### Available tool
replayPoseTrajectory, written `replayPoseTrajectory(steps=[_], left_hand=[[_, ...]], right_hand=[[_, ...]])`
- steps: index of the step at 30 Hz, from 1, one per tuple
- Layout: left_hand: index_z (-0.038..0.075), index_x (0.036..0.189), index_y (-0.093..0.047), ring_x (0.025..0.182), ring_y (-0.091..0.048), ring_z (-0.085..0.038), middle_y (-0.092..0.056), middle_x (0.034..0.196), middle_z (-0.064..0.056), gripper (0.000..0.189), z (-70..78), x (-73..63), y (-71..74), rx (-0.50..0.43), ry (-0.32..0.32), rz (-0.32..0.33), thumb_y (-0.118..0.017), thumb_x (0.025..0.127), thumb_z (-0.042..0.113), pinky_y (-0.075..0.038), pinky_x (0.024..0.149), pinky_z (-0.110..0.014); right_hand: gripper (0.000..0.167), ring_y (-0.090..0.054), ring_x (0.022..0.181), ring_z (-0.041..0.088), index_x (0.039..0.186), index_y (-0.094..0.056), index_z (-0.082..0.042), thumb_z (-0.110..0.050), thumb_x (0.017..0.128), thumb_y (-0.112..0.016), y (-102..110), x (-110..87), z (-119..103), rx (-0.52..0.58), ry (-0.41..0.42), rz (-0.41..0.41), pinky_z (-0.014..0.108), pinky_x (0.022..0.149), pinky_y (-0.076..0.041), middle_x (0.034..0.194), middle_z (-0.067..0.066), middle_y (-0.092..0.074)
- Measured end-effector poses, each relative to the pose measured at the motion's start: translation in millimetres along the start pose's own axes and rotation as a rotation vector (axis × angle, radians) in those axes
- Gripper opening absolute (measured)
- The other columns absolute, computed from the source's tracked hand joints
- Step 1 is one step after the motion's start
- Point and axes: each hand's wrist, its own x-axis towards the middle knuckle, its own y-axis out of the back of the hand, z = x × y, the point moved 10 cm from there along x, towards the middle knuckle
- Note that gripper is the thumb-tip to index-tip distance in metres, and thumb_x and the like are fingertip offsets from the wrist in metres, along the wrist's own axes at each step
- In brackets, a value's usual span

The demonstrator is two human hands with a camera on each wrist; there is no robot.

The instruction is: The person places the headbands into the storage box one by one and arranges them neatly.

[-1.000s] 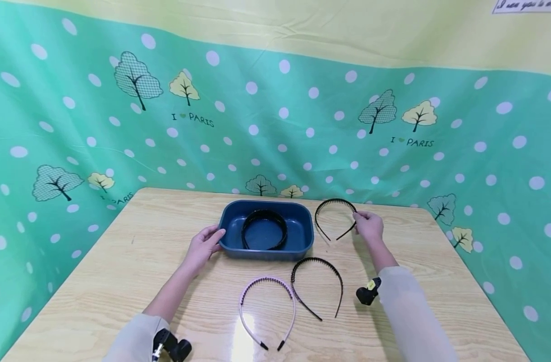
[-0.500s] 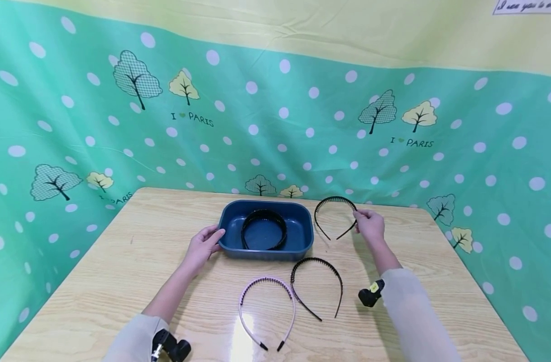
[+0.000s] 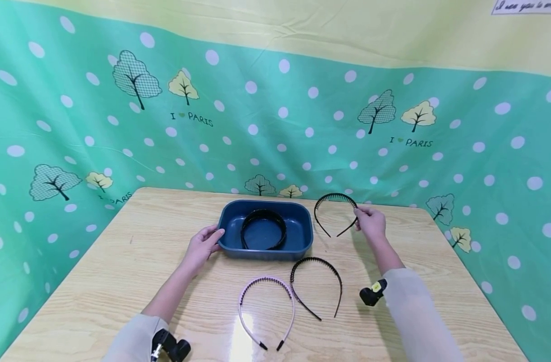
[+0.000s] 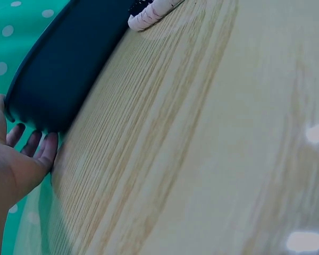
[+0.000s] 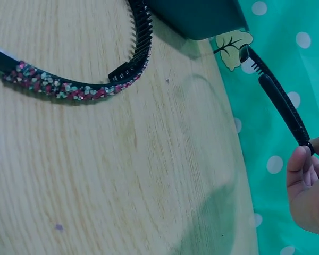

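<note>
My left hand (image 3: 204, 247) holds the left end of a dark blue plastic bin (image 3: 301, 232), thumb on the rim and fingers against the outer wall, as the left wrist view also shows. Black headbands (image 3: 264, 212) lie in the bin, overlapping as a ring. To the bin's right, my right hand (image 3: 371, 221) pinches one side of a toothed black headband (image 3: 336, 195) between thumb and fingers. In the right wrist view this headband (image 5: 283, 108) is seen edge-on, raised above the table, its shadow on the wood.
A lavender headband (image 3: 266, 278) and a black toothed headband (image 3: 319, 259) lie side by side in front of the bin. Colored stones cover part of the black headband (image 5: 77, 91) in the right wrist view. A green dotted curtain (image 3: 275, 151) hangs behind the wooden table (image 3: 135, 281).
My right hand has risen slightly with the black headband, which is a little higher and farther back. The left hand, bin and other headbands stay where they were.
</note>
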Motion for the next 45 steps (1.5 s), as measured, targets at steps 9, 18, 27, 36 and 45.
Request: replayPoseTrajectory(steps=[9, 18, 27, 36, 45], left_hand=[[0.000, 0.139, -0.039, 0.109, -0.059, -0.019, -0.047, 0.135, -0.022, 0.062, -1.0, -1.2, 0.6, 0.024, 0.004, 0.000, -0.056, 0.093, 0.038, -0.054, 0.079, -0.017], [0.000, 0.138, -0.040, 0.108, -0.059, -0.018, -0.048, 0.134, -0.022, 0.062, -1.2, -0.3, 0.7, 0.019, 0.006, 0.002, -0.057, 0.092, 0.038, -0.054, 0.079, -0.017], [0.001, 0.138, -0.040, 0.108, -0.059, -0.017, -0.047, 0.135, -0.022, 0.062, -1.0, 0.5, -0.1, 0.010, 0.007, 0.001, -0.058, 0.092, 0.038, -0.054, 0.080, -0.017], [0.000, 0.139, -0.039, 0.099, -0.061, -0.009, -0.047, 0.135, -0.023, 0.062, -0.6, 0.2, -0.7, 0.002, 0.006, -0.002, -0.058, 0.092, 0.037, -0.054, 0.078, -0.016], [-0.001, 0.138, -0.041, 0.100, -0.061, -0.010, -0.047, 0.134, -0.023, 0.059, -0.6, 0.1, 0.3, 0.007, 0.002, 0.007, -0.057, 0.093, 0.035, -0.054, 0.077, -0.016]], right_hand=[[0.037, -0.051, 0.056, 0.003, 0.124, -0.057, 0.003, -0.018, 0.094, -0.056, -3.2, -1.8, -4.0, 0.052, -0.002, -0.018, 0.016, 0.051, -0.050, 0.079, -0.003, -0.054], [0.037, -0.049, 0.052, 0.002, 0.124, -0.057, 0.002, -0.019, 0.093, -0.057, -9.3, -4.5, -13.7, 0.081, 0.011, -0.017, 0.017, 0.050, -0.049, 0.072, -0.003, -0.054], [0.036, -0.048, 0.050, 0.001, 0.123, -0.057, 0.002, -0.018, 0.093, -0.058, -17.1, -8.3, -21.1, 0.115, 0.009, -0.030, 0.017, 0.048, -0.050, 0.068, -0.005, -0.055], [0.036, -0.050, 0.054, 0.002, 0.123, -0.056, 0.004, -0.016, 0.093, -0.057, -21.8, -15.4, -29.0, 0.147, 0.023, -0.037, 0.014, 0.048, -0.048, 0.076, -0.001, -0.055], [0.035, -0.049, 0.055, 0.001, 0.122, -0.056, 0.001, -0.017, 0.092, -0.058, -18.1, -18.6, -34.0, 0.198, 0.024, 0.002, 0.013, 0.047, -0.047, 0.079, -0.005, -0.054]])
